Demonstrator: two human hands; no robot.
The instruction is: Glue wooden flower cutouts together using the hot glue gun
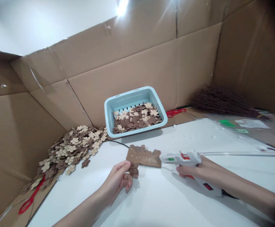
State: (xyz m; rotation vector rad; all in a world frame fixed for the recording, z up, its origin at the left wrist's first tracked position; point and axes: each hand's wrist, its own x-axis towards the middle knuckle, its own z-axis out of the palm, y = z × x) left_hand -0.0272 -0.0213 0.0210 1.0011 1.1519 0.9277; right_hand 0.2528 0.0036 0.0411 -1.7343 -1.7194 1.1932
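Note:
Between the thumb and fingers of my left hand is a brown flower cutout, held just above the white board. My right hand is wrapped round a white glue gun with a clear glue stick jutting from its back. The gun's nozzle end points left, at the right edge of a torn cardboard piece. Whitish glue strands and specks cover that cardboard. The nozzle tip itself is hard to make out.
A light blue basket of brown and cream flower cutouts stands behind the board. More cutouts lie in a heap at the left. Red scissors, a red-handled tool and dark twigs lie around the edges. Cardboard walls enclose the area.

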